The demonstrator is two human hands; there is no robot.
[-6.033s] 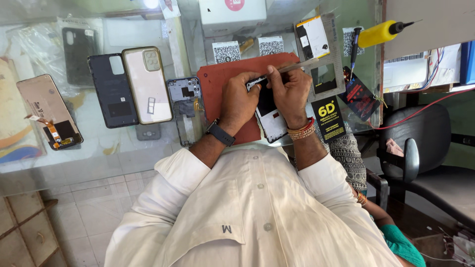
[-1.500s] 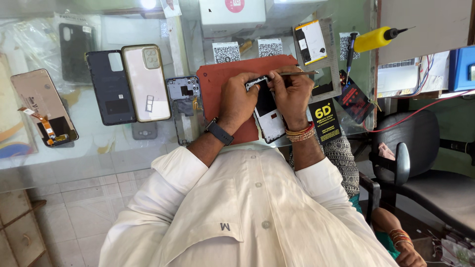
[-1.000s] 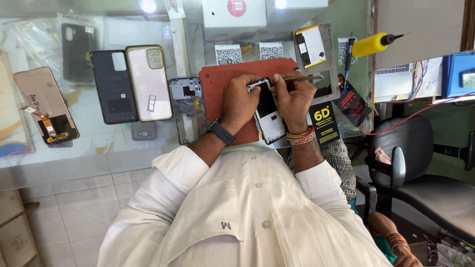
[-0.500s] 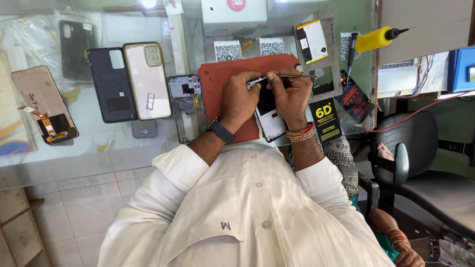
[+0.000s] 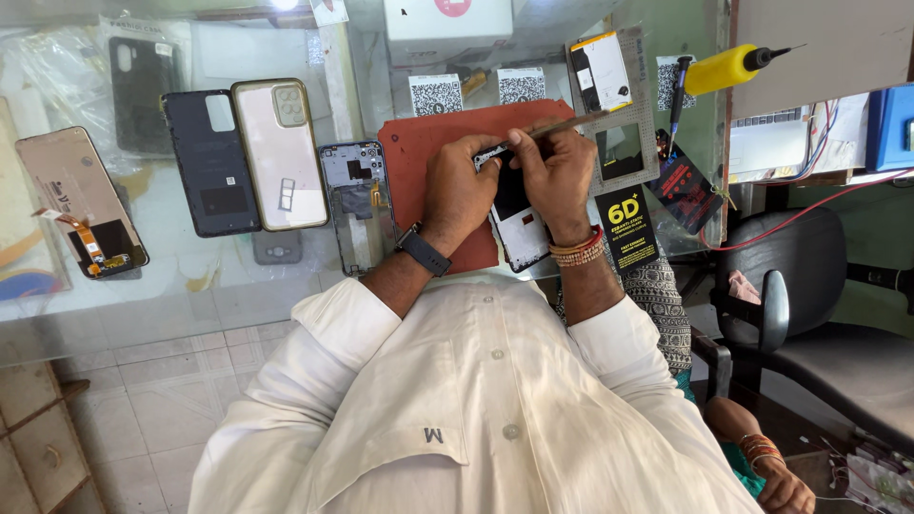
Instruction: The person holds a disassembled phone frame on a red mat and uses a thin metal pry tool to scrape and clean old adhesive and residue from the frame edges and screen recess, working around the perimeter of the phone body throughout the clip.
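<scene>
Single view only: head cam, worn by the person, looking steeply down over their own white shirt (image 5: 476, 400) onto the glass tabletop (image 5: 190, 295). Frame is flipped relative to the wearer: torso fills the bottom, arms reach up-frame, far edge of the tabletop runs along the top. Close range, both hands near centre. Chair (image 5: 809, 286) and floor tiles (image 5: 143, 400) show at the sides. No second view, so no overlap.

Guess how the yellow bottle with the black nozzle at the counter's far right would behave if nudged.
The yellow bottle lies on its side and looks round, so it would probably roll. It appears to be small plastic, likely light and easy to shift. It sits near the counter's edge by the red cable, so a push might send it off.
</scene>
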